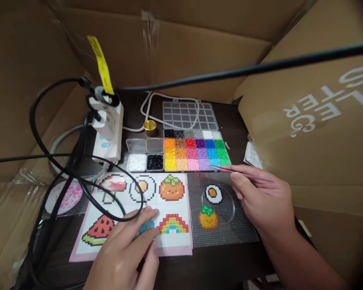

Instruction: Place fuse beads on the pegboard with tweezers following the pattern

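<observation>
My right hand (261,197) grips a pair of pink tweezers (251,174), whose tips hang over the purple beads at the front of the sorted bead box (196,153). Below lies a clear pegboard (230,237) with a bead fried egg (213,194), a bead persimmon (208,218) and a short red row of beads (200,175) near its top edge. My left hand (127,249) rests with fingers stretched on the printed pattern sheet (172,249), partly covering a blue design beside the rainbow pattern. Whether the tweezers hold a bead is too small to tell.
Two small boxes of white beads (137,162) and black beads (155,162) stand left of the bead box. A gold cup (150,127) sits behind them. A white power strip (109,137) and looping black cables (87,185) crowd the left. Cardboard walls (193,52) surround the table.
</observation>
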Demonstrator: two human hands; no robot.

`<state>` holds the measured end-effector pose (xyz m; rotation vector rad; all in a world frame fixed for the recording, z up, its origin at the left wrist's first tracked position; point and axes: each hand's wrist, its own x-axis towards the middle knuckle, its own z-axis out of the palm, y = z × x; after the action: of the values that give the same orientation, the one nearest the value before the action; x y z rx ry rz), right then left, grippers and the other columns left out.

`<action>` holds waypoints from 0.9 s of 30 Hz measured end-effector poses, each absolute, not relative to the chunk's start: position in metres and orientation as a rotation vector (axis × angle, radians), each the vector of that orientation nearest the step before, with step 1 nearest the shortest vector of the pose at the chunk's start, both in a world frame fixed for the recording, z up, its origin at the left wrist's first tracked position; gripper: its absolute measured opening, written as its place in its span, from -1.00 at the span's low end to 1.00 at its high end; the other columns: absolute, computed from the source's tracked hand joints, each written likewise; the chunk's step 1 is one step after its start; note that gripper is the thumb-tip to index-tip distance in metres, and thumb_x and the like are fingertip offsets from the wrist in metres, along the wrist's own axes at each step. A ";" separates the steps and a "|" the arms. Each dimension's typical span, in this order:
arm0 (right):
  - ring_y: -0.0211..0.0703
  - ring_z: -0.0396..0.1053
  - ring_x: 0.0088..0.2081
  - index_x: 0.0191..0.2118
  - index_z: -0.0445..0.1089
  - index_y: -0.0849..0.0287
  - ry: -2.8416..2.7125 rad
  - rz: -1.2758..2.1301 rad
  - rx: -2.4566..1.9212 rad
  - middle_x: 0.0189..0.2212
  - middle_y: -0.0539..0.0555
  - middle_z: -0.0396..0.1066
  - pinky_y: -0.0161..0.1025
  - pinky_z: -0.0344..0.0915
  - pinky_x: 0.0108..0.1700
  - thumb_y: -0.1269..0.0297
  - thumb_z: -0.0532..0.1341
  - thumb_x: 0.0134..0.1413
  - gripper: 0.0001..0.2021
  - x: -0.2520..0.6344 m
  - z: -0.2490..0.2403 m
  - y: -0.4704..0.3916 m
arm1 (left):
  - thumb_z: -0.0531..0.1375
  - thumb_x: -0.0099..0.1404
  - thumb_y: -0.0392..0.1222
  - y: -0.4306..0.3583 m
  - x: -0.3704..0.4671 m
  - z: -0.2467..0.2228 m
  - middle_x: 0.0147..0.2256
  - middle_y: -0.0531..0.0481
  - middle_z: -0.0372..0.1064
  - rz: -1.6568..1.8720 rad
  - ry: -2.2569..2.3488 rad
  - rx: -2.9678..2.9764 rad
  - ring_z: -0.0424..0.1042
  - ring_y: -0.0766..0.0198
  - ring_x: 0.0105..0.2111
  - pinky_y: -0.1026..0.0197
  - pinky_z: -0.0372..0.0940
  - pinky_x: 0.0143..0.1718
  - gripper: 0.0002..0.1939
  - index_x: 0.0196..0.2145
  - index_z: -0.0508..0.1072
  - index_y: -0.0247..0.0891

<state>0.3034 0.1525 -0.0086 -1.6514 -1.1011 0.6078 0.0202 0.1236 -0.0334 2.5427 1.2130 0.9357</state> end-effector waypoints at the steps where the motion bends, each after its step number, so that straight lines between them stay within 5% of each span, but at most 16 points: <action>1: -0.34 0.14 -0.67 -0.25 0.63 0.08 -1.086 0.593 -1.627 -0.65 -0.02 0.41 -0.35 0.07 -0.68 0.19 0.36 0.08 -0.85 0.305 -0.006 0.154 | 0.13 0.25 -0.37 0.125 0.020 -0.034 -0.06 -0.05 0.57 0.955 1.202 2.559 0.58 0.16 -0.10 0.17 0.50 -0.13 -0.76 -0.21 0.55 -0.17; 7: -0.36 0.21 -0.61 -0.31 0.63 0.08 -1.192 0.481 -1.521 -0.37 0.08 0.60 -0.36 0.21 -0.61 0.26 0.36 0.05 -0.90 0.307 0.032 0.191 | 0.12 0.22 -0.39 0.130 0.019 -0.039 -0.14 -0.06 0.60 1.066 1.170 2.634 0.61 0.17 -0.19 0.21 0.54 -0.23 -0.76 -0.27 0.54 -0.17; 14: -0.28 0.40 -0.51 -0.32 0.61 0.20 -1.214 0.732 -1.469 -0.35 0.13 0.62 -0.34 0.32 -0.51 0.26 0.32 0.05 -0.85 0.276 0.024 0.241 | 0.12 0.19 -0.44 0.134 0.016 -0.044 -0.17 -0.04 0.61 1.108 1.121 2.678 0.62 0.21 -0.20 0.28 0.52 -0.21 -0.75 -0.29 0.53 -0.18; 27: -0.13 0.56 -0.28 -0.42 0.60 0.17 -1.250 0.692 -1.510 -0.36 0.09 0.63 -0.20 0.49 -0.15 0.32 0.32 0.03 -0.90 0.265 -0.010 0.253 | 0.12 0.17 -0.46 0.124 0.011 -0.065 -0.05 -0.03 0.57 1.065 1.190 2.637 0.57 0.17 -0.07 0.20 0.47 -0.08 -0.67 -0.21 0.54 -0.14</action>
<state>0.2654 0.2533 -0.0100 -1.5099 -1.2499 0.6917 0.0114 0.1245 -0.0654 2.6371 1.1901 1.0652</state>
